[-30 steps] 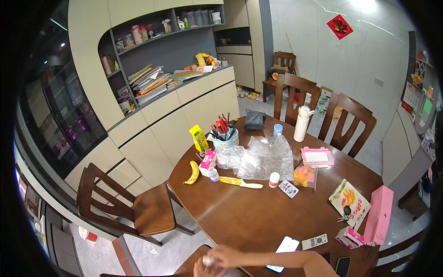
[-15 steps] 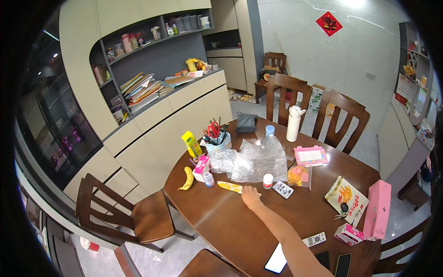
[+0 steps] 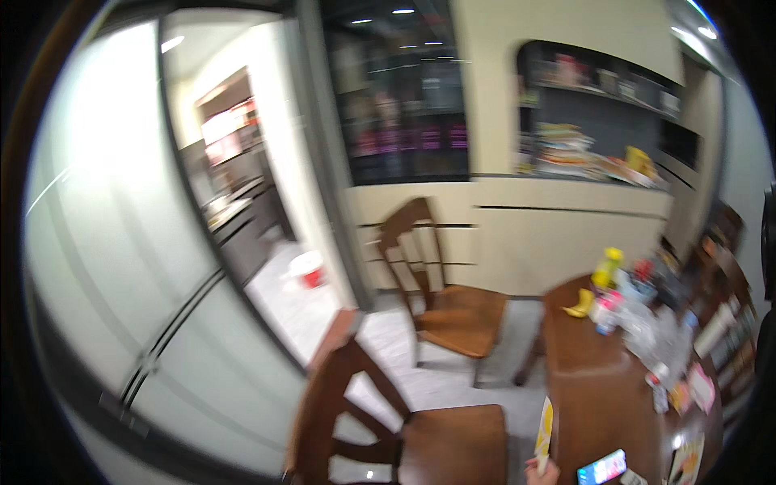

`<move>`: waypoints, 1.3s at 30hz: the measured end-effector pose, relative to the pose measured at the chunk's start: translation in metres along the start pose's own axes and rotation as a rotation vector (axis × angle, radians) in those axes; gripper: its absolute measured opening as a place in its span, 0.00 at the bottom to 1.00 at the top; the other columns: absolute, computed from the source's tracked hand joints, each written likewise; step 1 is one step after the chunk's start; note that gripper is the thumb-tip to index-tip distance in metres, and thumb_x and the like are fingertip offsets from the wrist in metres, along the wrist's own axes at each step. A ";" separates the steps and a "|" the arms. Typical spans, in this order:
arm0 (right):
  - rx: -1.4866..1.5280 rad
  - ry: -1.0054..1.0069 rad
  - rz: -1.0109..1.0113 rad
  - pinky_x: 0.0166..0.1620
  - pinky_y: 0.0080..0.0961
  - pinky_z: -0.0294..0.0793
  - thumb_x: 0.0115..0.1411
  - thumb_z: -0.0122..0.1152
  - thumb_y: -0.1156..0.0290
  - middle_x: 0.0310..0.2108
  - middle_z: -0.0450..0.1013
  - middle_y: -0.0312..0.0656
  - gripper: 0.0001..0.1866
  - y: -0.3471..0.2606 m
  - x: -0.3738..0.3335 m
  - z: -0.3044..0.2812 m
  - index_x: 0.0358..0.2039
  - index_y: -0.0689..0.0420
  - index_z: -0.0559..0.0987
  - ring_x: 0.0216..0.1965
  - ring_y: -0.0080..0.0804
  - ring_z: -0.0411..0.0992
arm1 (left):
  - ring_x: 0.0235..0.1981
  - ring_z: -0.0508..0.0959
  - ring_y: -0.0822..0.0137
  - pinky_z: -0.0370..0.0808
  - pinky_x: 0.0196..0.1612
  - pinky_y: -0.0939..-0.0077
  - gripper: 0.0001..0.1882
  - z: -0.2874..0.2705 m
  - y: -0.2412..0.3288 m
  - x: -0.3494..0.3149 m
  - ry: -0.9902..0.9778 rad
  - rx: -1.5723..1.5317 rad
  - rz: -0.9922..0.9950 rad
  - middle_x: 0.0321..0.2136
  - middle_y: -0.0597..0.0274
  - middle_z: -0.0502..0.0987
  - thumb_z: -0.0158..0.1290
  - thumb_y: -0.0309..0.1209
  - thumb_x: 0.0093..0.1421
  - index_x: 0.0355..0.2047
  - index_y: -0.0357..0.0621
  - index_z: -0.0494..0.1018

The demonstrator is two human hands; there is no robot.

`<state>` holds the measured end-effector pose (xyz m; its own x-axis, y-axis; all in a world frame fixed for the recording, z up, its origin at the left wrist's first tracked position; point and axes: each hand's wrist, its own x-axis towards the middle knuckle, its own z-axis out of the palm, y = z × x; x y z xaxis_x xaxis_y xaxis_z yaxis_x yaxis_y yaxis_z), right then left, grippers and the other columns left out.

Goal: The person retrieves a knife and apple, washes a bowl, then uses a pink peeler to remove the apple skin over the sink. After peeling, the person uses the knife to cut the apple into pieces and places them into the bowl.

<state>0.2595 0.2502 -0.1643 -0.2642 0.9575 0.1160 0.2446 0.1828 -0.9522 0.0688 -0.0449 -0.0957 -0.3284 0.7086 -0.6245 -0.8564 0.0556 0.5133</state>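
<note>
At the bottom edge of the head view, my right hand (image 3: 543, 474) is closed round the lower end of a long, narrow yellow-and-white thing (image 3: 546, 428) with a pointed tip. It stands nearly upright beside the near left edge of the brown table (image 3: 588, 404). Blur hides its exact kind. A phone with a lit screen (image 3: 602, 468) lies on the table to the right of the hand. My left hand is out of view.
A wooden chair (image 3: 453, 440) stands left of my hand, another chair (image 3: 461, 319) farther back. The table's far part bears a banana (image 3: 579, 304), clear plastic bags (image 3: 643, 330) and a yellow box (image 3: 607, 268). A frosted sliding door (image 3: 105, 210) flanks a doorway with a red-and-white bucket (image 3: 307, 269).
My view has swung left toward the doorway, and the table now sits at the right. The right hand has lifted the yellow-and-white thing from the tabletop and brought it nearer.
</note>
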 end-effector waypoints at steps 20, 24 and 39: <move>0.459 -1.554 0.734 0.25 0.19 0.71 0.49 0.56 0.75 0.24 0.70 0.42 0.10 -0.333 -0.349 0.405 0.33 0.63 0.69 0.15 0.20 0.63 | 0.57 0.50 0.44 0.48 0.55 0.47 0.41 -0.276 0.154 -0.267 1.152 1.292 1.589 0.56 0.38 0.46 0.54 0.38 0.43 0.56 0.47 0.48; 0.527 -1.368 0.549 0.28 0.17 0.72 0.47 0.58 0.77 0.29 0.72 0.50 0.15 -0.337 -0.255 0.449 0.36 0.69 0.70 0.08 0.12 0.55 | 0.57 0.49 0.44 0.49 0.55 0.47 0.42 -0.305 0.202 -0.299 1.427 1.274 1.558 0.56 0.39 0.45 0.55 0.38 0.41 0.55 0.48 0.48; 0.406 -0.955 0.369 0.18 0.12 0.58 0.46 0.60 0.78 0.24 0.73 0.42 0.13 -0.343 0.026 0.565 0.35 0.67 0.74 0.15 0.15 0.61 | 0.36 0.73 0.70 0.70 0.39 0.75 0.12 -0.291 0.451 0.012 0.176 0.715 0.539 0.33 0.59 0.74 0.48 0.28 0.56 0.40 0.37 0.68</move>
<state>-0.3587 0.0864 0.0054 -0.8934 0.3394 -0.2944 0.1785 -0.3332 -0.9258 -0.4376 -0.2165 -0.0426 -0.7189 0.6504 -0.2452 -0.1376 0.2127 0.9674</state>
